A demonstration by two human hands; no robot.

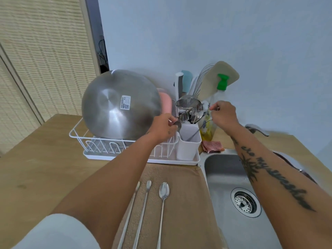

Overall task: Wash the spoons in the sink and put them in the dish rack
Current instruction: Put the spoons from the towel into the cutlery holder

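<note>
Both arms stretched forward; left hand (162, 127) pinches spoon (177, 124); right hand (223, 114) pinches thin handle (197, 132).

Pale blue wall (233, 33), woven beige screen (45, 51), wooden countertop (36, 168), soft even light.

Three long steel spoons (163, 191) lie parallel at the wooden counter (36, 159)'s near edge; a fourth spoon (177, 124) is held over the white wire dish rack (115, 157).

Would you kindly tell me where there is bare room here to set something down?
Free: the wooden counter left of the white wire dish rack and brown mat; the steel sink basin around its drain. Crowded: the white cutlery holder, packed with utensils, and the mat, holding three long metal spoons.
</note>
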